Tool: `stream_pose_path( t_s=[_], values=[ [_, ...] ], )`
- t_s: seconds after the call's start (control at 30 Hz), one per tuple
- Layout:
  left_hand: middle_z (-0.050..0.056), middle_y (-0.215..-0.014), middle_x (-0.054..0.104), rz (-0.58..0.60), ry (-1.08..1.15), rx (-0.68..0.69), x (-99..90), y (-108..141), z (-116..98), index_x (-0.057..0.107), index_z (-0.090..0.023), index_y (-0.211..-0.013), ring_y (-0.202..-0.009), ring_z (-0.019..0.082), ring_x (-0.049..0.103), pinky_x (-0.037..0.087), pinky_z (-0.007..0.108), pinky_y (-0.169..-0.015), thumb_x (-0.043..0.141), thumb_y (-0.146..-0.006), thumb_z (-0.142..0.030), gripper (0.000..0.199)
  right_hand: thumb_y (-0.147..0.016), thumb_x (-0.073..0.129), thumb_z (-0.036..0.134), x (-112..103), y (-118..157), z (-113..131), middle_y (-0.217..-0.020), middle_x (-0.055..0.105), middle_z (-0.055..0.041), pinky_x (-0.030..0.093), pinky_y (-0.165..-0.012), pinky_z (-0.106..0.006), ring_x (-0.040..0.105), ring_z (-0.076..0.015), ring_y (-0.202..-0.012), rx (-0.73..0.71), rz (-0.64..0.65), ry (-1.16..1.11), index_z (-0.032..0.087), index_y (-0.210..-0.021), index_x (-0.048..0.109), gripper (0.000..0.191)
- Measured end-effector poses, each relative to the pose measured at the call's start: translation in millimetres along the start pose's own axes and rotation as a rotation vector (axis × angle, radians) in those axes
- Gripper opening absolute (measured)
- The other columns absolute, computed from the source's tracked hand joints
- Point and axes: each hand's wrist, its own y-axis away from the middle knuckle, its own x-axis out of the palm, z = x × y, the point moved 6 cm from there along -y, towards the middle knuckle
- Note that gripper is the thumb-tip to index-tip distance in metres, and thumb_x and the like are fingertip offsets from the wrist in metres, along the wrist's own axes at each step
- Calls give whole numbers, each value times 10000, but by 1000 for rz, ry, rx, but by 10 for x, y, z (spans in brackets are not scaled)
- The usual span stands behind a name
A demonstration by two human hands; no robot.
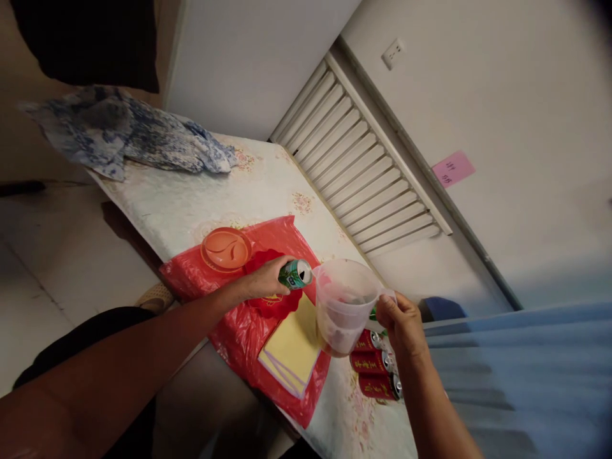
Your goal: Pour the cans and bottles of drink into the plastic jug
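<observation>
My left hand [265, 278] is wrapped round a green drink can [291, 274], whose opened top faces the spout of a clear plastic measuring jug [347, 290]. My right hand [401, 322] grips the jug by its handle. Some brownish liquid lies in the bottom of the jug, which is tilted. Under the left hand is a red scalloped dish [275, 309], partly hidden by the hand. A folded yellow cloth [291, 350] with a pale purple edge lies beside the dish on a red plastic bag [234, 338].
Several cans stand by my right hand, including a red can [375, 386]. An orange bowl [226, 248] sits on the bag's far corner. A blue-and-white cloth [157, 140] drapes over the flowered tablecloth [268, 197]. A radiator [358, 166] and blue curtain [516, 376] border the table.
</observation>
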Motion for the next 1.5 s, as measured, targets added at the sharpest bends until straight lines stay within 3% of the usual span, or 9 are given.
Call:
stream_pose_path(
  t_s=[0.13,0.37,0.63,0.83,1.0,1.17,1.5],
  values=[
    [61,-1182,664,-63,-33,-16,-152,-31,-49,550,-194,-1223,-1088,254,635,504,351,-931,721,-559,-149,688,-762,697,615,110,-6,62,-513,292,82,237,-431,-234,263,-83,-452,46,-92,-348,226,-549,371,551],
    [71,-1251,645,-241,-53,37,-407,-35,-177,536,-182,-1255,-1161,280,605,467,398,-1020,710,-579,-161,698,-761,696,572,434,-117,61,-533,322,100,213,-402,-218,245,-71,-425,33,-322,-541,243,-652,341,496],
    [61,-1244,647,-437,-96,29,-602,28,-264,543,-186,-1240,-1179,277,591,452,405,-1045,702,-589,-178,671,-813,604,561,966,-164,-178,-510,303,117,216,-395,-216,232,-60,-393,21,-339,-609,247,-662,315,453],
    [59,-1256,633,-546,-107,26,-694,77,-251,537,-196,-1262,-1184,265,584,434,411,-1070,678,-605,-183,671,-797,571,543,1227,-101,-389,-485,274,115,201,-409,-218,220,-63,-402,76,-378,-654,245,-627,272,455],
    [65,-1245,635,-545,-124,-17,-725,127,-250,537,-191,-1268,-1153,267,596,445,422,-1059,692,-607,-196,679,-809,540,491,1301,8,-531,-495,273,112,232,-429,-222,226,-67,-410,84,-437,-674,243,-626,257,419],
    [58,-1264,638,-510,-114,-4,-732,171,-240,533,-210,-1292,-1172,276,596,450,427,-1054,701,-605,-212,707,-838,498,491,1300,63,-619,-514,291,102,293,-461,-238,271,-80,-425,86,-391,-638,245,-627,283,390],
    [60,-1203,662,-387,-48,4,-652,358,-132,557,-207,-1245,-1127,288,630,492,420,-993,738,-603,-237,667,-855,472,471,1304,41,-634,-527,316,96,300,-479,-246,298,-91,-445,63,-380,-631,249,-637,297,358]
  ],
)
